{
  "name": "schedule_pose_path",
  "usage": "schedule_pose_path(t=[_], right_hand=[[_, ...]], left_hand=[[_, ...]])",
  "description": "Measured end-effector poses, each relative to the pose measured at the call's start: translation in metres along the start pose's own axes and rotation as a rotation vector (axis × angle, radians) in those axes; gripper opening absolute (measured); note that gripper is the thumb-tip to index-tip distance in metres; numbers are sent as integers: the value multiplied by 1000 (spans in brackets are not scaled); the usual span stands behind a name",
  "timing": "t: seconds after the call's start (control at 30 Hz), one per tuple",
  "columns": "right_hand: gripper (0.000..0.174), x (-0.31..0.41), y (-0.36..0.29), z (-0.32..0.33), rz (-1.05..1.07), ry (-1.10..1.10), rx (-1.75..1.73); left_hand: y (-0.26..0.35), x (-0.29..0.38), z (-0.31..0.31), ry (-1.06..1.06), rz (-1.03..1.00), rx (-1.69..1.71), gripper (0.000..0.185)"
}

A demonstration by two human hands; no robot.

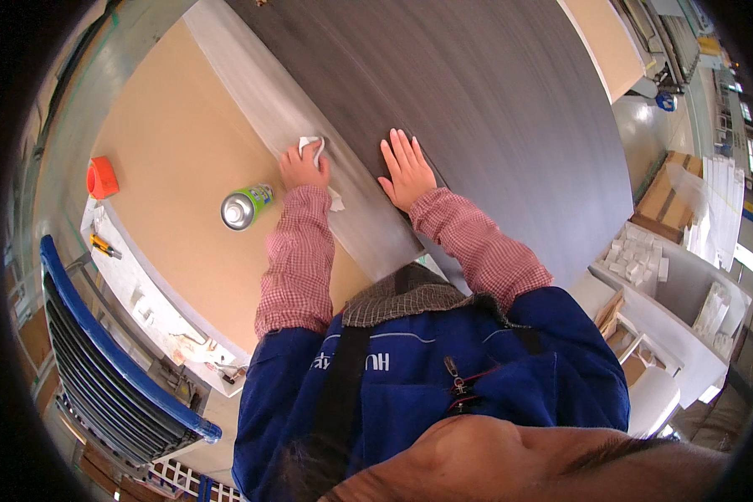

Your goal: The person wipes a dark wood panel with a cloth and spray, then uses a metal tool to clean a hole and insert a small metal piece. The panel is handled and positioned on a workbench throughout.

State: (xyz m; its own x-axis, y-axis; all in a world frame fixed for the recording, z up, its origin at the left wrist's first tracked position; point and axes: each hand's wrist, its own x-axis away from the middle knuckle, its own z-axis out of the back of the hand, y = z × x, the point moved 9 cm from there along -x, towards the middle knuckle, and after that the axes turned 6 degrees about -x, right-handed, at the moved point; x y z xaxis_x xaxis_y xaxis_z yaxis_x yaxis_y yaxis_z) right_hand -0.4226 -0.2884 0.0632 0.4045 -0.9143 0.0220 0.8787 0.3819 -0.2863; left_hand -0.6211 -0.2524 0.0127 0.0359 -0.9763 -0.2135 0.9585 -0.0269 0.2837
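My left hand (304, 170) is closed around a crumpled white wipe (311, 144), pressed to a pale grey strip (260, 75). A loose end of white material shows beside that wrist. The strip runs along the edge of a large dark grey panel (489, 119). On this panel my right hand (409, 170) lies palm down, holding nothing, with fingers slightly apart. Left of my left hand, a green can (245, 207) with a silver end is on the tan board (176, 138).
An orange tape roll or ring (102, 177) is at the board's left edge. A white ledge (144, 295) below it bears a yellow utility knife (103, 245). A blue-edged rack (125, 351) stands lower left. White bins (684, 314) with small white blocks stand at right.
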Motion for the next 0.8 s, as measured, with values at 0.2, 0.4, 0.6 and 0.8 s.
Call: schedule_pose_path(t=[0.2,0.4,0.6,0.8], right_hand=[[72,-106,3,5,136,135,20],[65,-240,-10,5,284,219,12],[65,-282,-47,-2,323,197,14],[71,-172,-43,-10,347,51,-42]], left_hand=[[-1,1,0,4,-16,70,34],[-3,5,-9,-133,-3,-4,37],[-6,2,-4,-105,-6,160,38],[-7,5,-9,-110,34,136,35]])
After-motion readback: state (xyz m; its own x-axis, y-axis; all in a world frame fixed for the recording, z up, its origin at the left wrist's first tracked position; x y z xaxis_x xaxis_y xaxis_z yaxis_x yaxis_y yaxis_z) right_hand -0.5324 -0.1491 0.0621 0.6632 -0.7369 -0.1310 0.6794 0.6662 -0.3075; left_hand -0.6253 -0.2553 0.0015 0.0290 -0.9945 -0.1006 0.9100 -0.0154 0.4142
